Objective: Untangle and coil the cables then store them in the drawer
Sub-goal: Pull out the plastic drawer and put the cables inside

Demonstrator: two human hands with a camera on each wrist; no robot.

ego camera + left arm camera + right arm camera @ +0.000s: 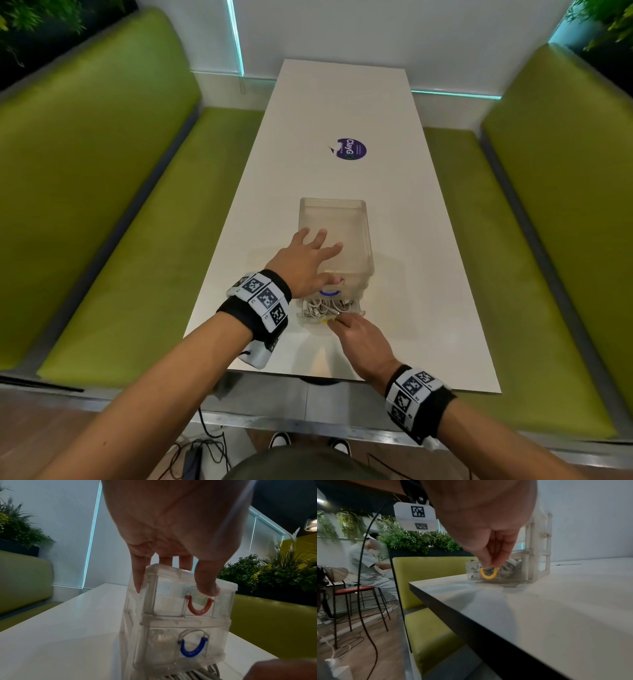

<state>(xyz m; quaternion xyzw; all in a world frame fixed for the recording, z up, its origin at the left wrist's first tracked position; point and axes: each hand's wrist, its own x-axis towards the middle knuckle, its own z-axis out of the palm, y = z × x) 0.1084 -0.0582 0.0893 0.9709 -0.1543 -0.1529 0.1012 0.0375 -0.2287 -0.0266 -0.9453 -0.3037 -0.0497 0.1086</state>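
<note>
A clear plastic drawer unit (346,212) stands on the white table (428,274). My left hand (310,257) lies flat on its top with the fingers spread, and the thumb (208,586) hangs over the front above the red handle (199,606). Below that is a drawer with a blue handle (193,649). The bottom drawer (506,576) is pulled out toward me and holds a bundle of white cables (325,306). My right hand (335,320) pinches that drawer's yellow handle (488,573) between thumb and fingertips.
A purple round sticker (351,148) lies further up the table. Green padded benches (120,240) run along both sides. The table's near edge (308,375) is just behind my wrists. In the right wrist view a person (366,563) sits on a stool beyond the bench.
</note>
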